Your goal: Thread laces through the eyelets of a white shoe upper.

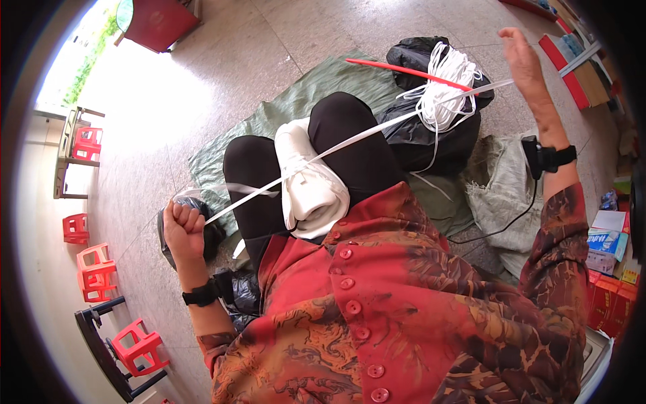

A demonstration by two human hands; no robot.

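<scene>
Cloth (315, 198), white and rolled, is lying between the thighs (342, 116), a white strip (363, 135) crossing over it. Leftward, the left hand (185, 230) is clenching the strip. Far right, past a white cord hank (449, 66), the right hand (525, 64) is meeting it; whether it's grasping, I cannot tell. Doing this well is probably depending on keeping the strip untwisted and evenly taut.

White characters are printed on a blue-and-white package (604, 244) at the right. No wording can be clearly read.
</scene>
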